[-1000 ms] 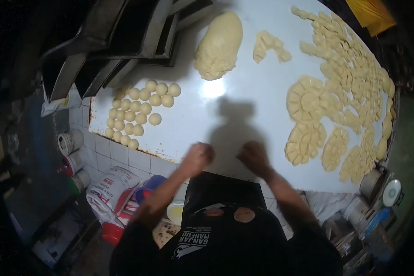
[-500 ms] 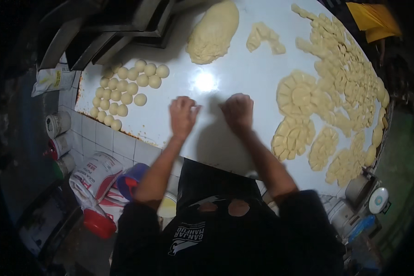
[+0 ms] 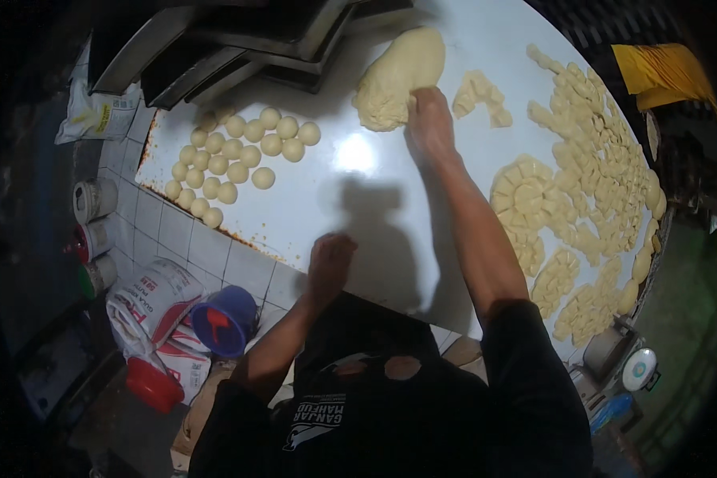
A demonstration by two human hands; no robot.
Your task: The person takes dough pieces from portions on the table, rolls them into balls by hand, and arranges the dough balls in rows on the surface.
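Observation:
A large pale lump of dough [image 3: 402,72] lies toward the far middle of the white table. My right hand [image 3: 431,119] reaches out to its near right side, with curled fingers closed on the dough's edge. Nearer me, by the table's front edge, my left hand [image 3: 331,256] hovers with its fingers curled in; whether anything is inside them is hidden. To the left, several smooth dough balls [image 3: 232,149] sit grouped on the table. A small flat, bent piece of dough [image 3: 482,97] lies right of the lump.
Dark metal trays [image 3: 247,40] are stacked at the far left. Many flattened, cut dough pieces [image 3: 585,143] cover the table's right side, several in round flower-like shapes [image 3: 526,191]. Below the left edge stand white sacks [image 3: 155,299], a purple bucket [image 3: 235,338] and a red basin [image 3: 153,384].
My right hand has moved forward from mid-table to the large dough lump. My left hand has drawn back toward the front edge. The whole view has shifted slightly.

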